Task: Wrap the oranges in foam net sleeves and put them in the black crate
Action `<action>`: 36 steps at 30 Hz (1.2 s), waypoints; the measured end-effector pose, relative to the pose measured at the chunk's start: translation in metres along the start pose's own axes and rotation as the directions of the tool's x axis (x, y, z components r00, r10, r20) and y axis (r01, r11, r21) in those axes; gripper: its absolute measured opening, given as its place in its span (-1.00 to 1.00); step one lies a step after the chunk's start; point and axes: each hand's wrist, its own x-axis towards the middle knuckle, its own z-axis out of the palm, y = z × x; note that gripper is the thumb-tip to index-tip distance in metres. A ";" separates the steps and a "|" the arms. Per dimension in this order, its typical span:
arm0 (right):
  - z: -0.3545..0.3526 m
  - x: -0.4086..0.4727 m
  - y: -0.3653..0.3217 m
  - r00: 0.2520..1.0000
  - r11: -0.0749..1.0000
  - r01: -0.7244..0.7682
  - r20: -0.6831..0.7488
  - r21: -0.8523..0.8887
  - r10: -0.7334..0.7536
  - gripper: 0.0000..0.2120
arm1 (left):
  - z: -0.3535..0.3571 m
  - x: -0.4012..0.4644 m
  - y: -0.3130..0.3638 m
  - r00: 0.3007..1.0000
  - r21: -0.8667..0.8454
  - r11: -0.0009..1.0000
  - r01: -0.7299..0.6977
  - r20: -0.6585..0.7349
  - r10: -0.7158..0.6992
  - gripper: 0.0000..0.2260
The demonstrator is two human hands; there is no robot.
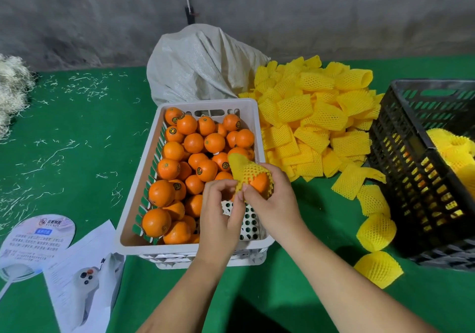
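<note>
Head view. The left hand (221,209) and right hand (273,201) are seen above the near right corner of the white crate (144,183). An orange (260,182) is cupped in the curled fingers of the right hand, while the edge of a yellow foam net sleeve (243,169), partly drawn over the fruit, is pinched by both hands. The far side of the orange is hidden by the sleeve. Loose oranges (194,142) are heaped in the white crate, the lower layers being concealed. A pile of sleeves (316,116) lies on the green counter (77,132). The black crate (421,178) is cut off at the right edge; wrapped fruit (452,147) is partly visible inside. A grey sack (200,65) stands behind.
</note>
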 end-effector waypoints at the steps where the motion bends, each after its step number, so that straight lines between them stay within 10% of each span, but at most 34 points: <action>1: -0.001 0.001 0.000 1.000 0.998 -0.022 -0.006 0.061 0.022 -0.44 | 0.000 0.002 0.000 0.999 -0.033 0.998 0.046 0.020 -0.045 -0.79; 11: -0.012 0.007 -0.001 0.976 0.997 -0.040 0.216 0.070 0.024 -0.19 | -0.001 0.003 0.001 0.991 -0.145 0.982 0.122 -0.029 -0.128 -0.90; 20: -0.001 0.004 -0.005 0.997 0.999 0.006 -0.080 -0.045 -0.010 -0.33 | 0.001 0.000 0.002 0.995 -0.165 0.981 0.098 0.000 -0.100 -0.87; 27: -0.017 0.008 -0.010 0.975 0.963 -0.143 0.200 0.229 0.097 -0.39 | 0.002 0.005 -0.004 0.986 -0.052 0.986 0.156 0.067 -0.152 -0.81; 36: -0.004 0.002 -0.004 0.993 0.994 0.049 -0.105 -0.096 -0.059 -0.32 | -0.001 0.000 -0.001 0.995 -0.080 0.992 0.102 -0.012 -0.103 -0.88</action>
